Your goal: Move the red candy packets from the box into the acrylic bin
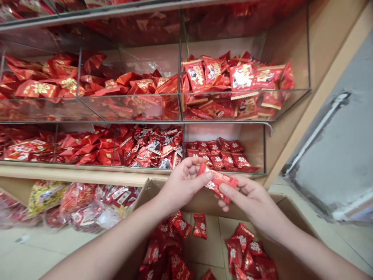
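Observation:
Between both hands, above a cardboard box (204,256), is a red wrapped candy (215,181) with gold edges and pale lettering. My left hand (186,181) pinches its left end, thumb on top. On the other end, my right hand (244,192) has its thumb across the wrapper and the fingers curled beneath. Below them in the box lie red packets (247,252) on the right and a larger heap of packets (166,252) on the left. Just beyond the hands, a low clear bin holds red packets (215,153) laid in rows.
Clear-walled shelf bins (128,107) full of red packets rise in front. Plastic bags of packets (78,200) lie under the lowest shelf at left. To the right stand a wooden shelf side (314,109) and a grey wall (340,136).

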Demonstrator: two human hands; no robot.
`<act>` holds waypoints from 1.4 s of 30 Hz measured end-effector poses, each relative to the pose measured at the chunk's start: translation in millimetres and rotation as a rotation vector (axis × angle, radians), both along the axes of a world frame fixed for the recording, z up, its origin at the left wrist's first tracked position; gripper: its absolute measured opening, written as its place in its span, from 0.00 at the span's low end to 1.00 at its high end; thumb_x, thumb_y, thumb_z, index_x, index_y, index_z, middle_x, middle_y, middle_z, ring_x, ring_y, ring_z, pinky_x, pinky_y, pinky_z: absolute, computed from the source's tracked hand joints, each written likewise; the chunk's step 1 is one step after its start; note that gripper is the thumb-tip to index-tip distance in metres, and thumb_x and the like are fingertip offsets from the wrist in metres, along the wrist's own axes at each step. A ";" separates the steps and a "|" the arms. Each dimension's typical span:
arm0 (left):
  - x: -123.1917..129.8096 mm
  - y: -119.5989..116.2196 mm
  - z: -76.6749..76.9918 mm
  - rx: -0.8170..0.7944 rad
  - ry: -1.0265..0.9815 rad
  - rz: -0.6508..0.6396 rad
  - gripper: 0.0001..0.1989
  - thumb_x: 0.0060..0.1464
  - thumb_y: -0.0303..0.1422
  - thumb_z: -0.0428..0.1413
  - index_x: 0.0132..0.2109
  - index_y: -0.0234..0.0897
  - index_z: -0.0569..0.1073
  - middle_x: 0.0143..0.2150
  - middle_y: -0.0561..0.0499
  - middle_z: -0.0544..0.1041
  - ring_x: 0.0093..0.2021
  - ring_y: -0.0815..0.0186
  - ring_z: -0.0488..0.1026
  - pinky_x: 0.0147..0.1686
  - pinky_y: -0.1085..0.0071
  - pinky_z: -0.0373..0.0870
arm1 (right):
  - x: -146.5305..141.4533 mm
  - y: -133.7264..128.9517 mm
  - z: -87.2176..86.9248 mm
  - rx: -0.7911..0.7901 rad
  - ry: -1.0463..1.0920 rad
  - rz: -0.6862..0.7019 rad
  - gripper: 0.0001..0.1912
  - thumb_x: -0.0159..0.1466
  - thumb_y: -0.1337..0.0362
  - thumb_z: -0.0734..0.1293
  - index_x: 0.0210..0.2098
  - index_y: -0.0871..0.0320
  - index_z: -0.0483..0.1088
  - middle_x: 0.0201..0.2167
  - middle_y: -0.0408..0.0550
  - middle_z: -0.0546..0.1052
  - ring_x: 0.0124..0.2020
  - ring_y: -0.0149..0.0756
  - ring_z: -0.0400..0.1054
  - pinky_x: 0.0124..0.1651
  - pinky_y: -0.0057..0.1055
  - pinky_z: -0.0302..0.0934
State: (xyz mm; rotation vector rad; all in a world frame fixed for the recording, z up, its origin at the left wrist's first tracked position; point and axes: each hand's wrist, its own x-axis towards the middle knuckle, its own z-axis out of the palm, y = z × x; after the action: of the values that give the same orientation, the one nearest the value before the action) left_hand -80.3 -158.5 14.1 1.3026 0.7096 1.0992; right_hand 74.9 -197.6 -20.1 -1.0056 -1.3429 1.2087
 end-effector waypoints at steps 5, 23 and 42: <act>-1.1 -1.4 0.7 -0.064 0.069 -0.002 0.11 0.38 0.30 0.62 0.31 0.30 0.70 0.26 0.55 0.71 0.25 0.77 0.66 0.29 0.79 0.62 | 9.5 2.3 -0.5 0.025 -0.090 0.019 0.12 0.56 0.56 0.64 0.29 0.60 0.66 0.24 0.43 0.71 0.22 0.26 0.65 0.26 0.25 0.62; 8.3 -7.0 -10.2 -0.145 0.010 -0.187 0.14 0.43 0.30 0.59 0.36 0.34 0.64 0.28 0.55 0.72 0.27 0.73 0.70 0.31 0.72 0.69 | 12.4 1.5 -0.2 0.001 -0.180 -0.005 0.15 0.56 0.53 0.63 0.28 0.60 0.65 0.19 0.40 0.67 0.18 0.24 0.59 0.21 0.23 0.58; 3.8 -8.0 -12.5 -0.322 0.317 -0.380 0.29 0.52 0.53 0.38 0.39 0.34 0.69 0.32 0.47 0.73 0.24 0.71 0.70 0.20 0.78 0.59 | 25.3 1.1 12.9 0.208 -0.314 -0.093 0.11 0.60 0.58 0.60 0.28 0.58 0.68 0.20 0.41 0.68 0.23 0.27 0.62 0.27 0.24 0.59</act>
State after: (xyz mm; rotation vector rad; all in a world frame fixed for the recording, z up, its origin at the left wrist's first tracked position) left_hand -76.5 -166.5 1.6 1.2750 0.7944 0.4550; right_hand 100.2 -196.6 -7.3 -1.1250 -1.6099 0.8448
